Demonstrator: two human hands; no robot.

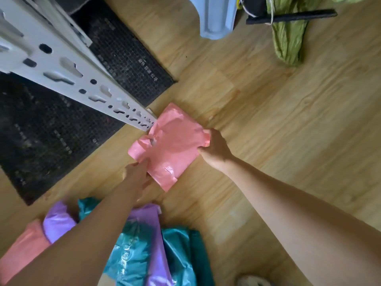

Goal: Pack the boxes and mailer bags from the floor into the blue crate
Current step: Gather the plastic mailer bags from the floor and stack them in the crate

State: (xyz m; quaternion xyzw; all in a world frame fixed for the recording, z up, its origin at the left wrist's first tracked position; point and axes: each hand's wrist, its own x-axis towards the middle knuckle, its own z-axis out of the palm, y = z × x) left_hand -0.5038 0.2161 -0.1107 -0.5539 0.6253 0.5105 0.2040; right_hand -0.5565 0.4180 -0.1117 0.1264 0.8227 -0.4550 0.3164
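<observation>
Wooden floor [278, 104], black mat [127, 58]; left hand [136, 174], right hand [215, 149] tight on pink mailer [173, 145].

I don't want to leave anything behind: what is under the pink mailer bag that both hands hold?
Wooden floor shows beside the pink mailer bag, gripped by the left hand and right hand. Whatever lies directly beneath is covered.
</observation>
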